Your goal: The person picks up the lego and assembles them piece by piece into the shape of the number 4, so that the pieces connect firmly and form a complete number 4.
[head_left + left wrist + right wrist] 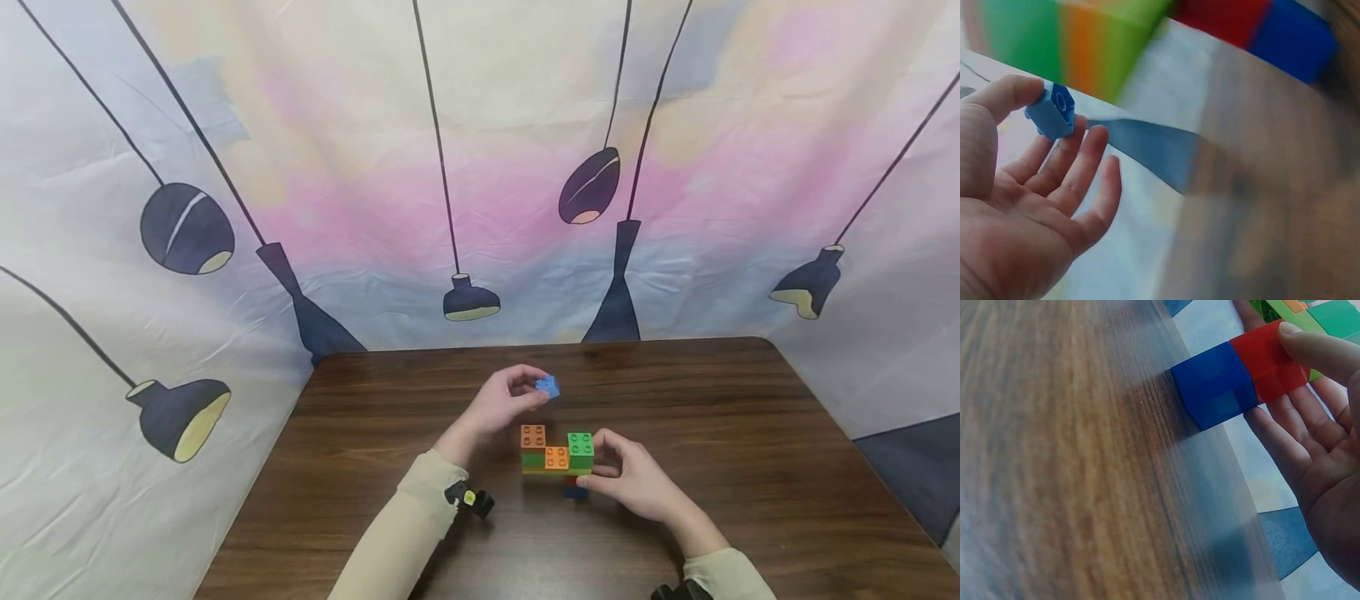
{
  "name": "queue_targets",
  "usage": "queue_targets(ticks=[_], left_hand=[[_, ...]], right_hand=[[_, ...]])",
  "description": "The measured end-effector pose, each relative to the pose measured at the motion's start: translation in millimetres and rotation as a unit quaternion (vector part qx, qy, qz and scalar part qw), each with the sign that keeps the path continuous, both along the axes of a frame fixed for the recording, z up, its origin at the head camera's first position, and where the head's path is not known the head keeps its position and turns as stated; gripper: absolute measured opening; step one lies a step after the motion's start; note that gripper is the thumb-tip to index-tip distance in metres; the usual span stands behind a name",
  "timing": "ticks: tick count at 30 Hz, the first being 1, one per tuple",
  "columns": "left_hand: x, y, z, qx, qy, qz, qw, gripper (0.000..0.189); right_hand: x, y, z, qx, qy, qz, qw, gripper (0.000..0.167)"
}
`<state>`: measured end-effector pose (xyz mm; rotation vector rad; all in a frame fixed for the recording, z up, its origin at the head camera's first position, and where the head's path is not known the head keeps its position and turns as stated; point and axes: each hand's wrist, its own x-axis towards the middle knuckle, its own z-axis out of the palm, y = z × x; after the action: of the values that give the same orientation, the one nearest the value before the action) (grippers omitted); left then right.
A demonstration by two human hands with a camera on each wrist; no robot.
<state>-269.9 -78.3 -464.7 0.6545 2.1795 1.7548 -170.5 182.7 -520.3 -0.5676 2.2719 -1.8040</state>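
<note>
My left hand (498, 402) pinches a small light blue toy brick (548, 386) between thumb and fingertips, behind the brick structure. In the left wrist view, this brick (1054, 112) shows its hollow underside. The toy brick structure (557, 457) stands on a column of a red brick (1266, 362) over a dark blue brick (1213, 387), the blue one at the tabletop. Above them runs a wider yellow-green layer, topped by orange and green bricks, with raised ends and a lower middle. My right hand (633, 479) grips the structure from the right, its thumb on the red brick.
A dark wood-grain table (360, 467) lies beneath both hands. Behind it hangs a pale cloth (360, 125) printed with lamps. Black wrist cameras are strapped over both sleeves (408, 508).
</note>
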Motion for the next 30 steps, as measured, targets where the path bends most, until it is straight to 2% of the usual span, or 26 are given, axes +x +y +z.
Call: queue_targets(ticks=[2,5,9,13,17,22,30], left_hand=[[7.9,-3.5,15.2,0.011,0.007,-0.003,0.9999,0.033],[21.4,-6.7,32.7,0.001,0.025,-0.005,0.9997,0.031],[41.7,-4.6,43.9,-0.04,0.061,-0.013,0.9973,0.031],[59.5,2.8,46.6,-0.088,0.099,-0.025,0.9909,0.033],[69.8,9.6,47.6,-0.12,0.135,-0.034,0.983,0.033],[72.8,14.6,47.1,-0.139,0.162,-0.05,0.9756,0.032],[74.9,18.9,45.6,-0.147,0.163,-0.05,0.9744,0.033]], right_hand=[[0.4,0.0,0.1,-0.002,-0.001,-0.001,1.0,0.035],[0.8,0.3,0.5,-0.001,-0.002,-0.001,1.0,0.035],[1.0,1.1,1.3,0.001,-0.003,0.0,1.0,0.036],[0.7,1.2,0.6,0.0,-0.002,0.001,1.0,0.036],[0.6,0.5,0.0,-0.004,0.001,0.004,1.0,0.035],[0.2,-0.1,-1.3,-0.016,0.004,0.01,0.9998,0.035],[-0.1,0.6,-1.4,-0.02,0.007,0.014,0.9997,0.035]])
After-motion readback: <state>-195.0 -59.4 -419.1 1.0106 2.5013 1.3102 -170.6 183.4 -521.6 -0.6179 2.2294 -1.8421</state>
